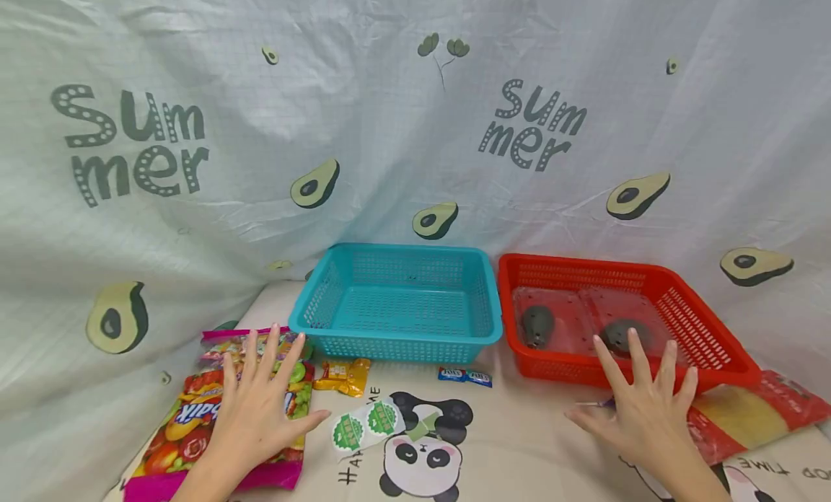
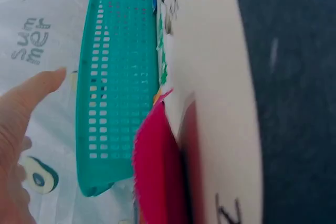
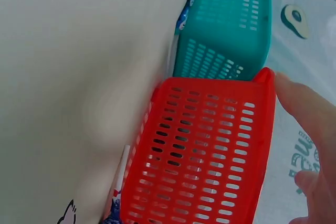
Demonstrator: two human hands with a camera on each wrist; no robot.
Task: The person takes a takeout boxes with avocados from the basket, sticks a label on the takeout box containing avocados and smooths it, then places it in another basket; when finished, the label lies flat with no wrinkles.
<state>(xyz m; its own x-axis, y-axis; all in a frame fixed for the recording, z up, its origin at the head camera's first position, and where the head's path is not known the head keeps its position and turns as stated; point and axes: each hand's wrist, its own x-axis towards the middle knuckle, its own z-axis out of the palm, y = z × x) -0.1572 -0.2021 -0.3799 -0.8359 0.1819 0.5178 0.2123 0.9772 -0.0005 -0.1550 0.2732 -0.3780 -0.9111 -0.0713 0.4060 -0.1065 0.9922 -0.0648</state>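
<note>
We see the left hand (image 1: pixel 256 408) with its fingers spread apart, palm down and gripping nothing, over a fruit-printed bag (image 1: pixel 195 441). We cannot tell whether it touches the bag, which lies along the left edge of the worktop (image 1: pixel 519 437), its pink border showing below the wrist. We see the right hand (image 1: pixel 649 408) with its fingers spread too and holding nothing, in front of the red basket (image 1: pixel 558 366); whether a fingertip meets the rim we cannot tell. Just beside that thumb we make out a thin item (image 1: pixel 587 404), partly hidden.

The red basket stands near the worktop's far right corner, carrying two clear packs (image 1: pixel 566 318), each showing a dark grey rounded shape. Just right of the right hand, towards the worktop's right edge, we find a red and yellow bag (image 1: pixel 746 415). Farther out, a teal basket (image 1: pixel 396 347) stands at the middle of the far edge. Before it lie an orange packet (image 1: pixel 350 376), small blue packets (image 1: pixel 464 376) and, nearer us, a strip of round green stickers (image 1: pixel 365 428).
</note>
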